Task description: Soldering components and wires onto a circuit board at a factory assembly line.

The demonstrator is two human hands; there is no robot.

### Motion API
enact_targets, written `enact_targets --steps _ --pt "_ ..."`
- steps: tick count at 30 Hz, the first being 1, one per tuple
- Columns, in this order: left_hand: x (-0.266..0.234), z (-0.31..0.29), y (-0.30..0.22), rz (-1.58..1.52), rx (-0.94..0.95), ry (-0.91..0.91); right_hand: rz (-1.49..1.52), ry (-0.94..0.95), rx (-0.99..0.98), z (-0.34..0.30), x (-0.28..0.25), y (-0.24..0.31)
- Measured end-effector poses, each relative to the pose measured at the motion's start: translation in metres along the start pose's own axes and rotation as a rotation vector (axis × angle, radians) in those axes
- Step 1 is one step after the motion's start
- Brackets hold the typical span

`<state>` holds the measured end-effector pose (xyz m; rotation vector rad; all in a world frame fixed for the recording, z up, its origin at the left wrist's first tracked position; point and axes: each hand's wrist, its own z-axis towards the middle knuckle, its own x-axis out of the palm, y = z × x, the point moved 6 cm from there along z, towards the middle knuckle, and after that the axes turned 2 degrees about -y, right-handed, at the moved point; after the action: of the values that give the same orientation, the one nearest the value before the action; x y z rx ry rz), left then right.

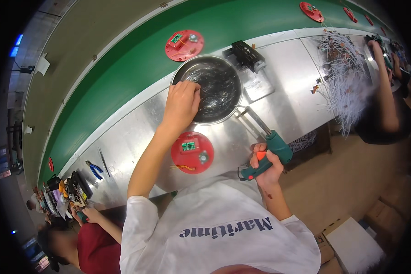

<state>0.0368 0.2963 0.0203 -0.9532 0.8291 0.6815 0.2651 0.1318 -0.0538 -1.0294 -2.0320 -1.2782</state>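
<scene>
- Green power tool [279, 148]: the right hand [267, 168] is wrapped around its handle, and its long front end points toward the metal bowl [181, 72].
- The left hand [182, 102] dips into the bowl, by the dark, shiny bits [220, 89].
- The red disc [194, 160] lies on the table [137, 130], between the bowl and the person.
- I think it's best to pinch softly and keep the tool's tip away from fingers.
- I can't tell if the left fingers hold anything. The bits are too small to name.
</scene>
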Motion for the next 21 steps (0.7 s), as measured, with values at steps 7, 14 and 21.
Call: enact_targets --steps 7,14,21 --pt "-0.014 -0.011 -0.007 -0.068 0.067 -0.167 -0.042 -0.050 0.009 0.001 0.005 0.000" --pt "-0.020 -0.013 -0.001 -0.177 -0.237 -0.073 -0.053 -0.053 0.004 0.001 0.005 0.001" --pt "0.004 0.001 0.003 0.371 -0.217 0.055 -0.065 -0.050 -0.009 0.000 0.006 0.001"
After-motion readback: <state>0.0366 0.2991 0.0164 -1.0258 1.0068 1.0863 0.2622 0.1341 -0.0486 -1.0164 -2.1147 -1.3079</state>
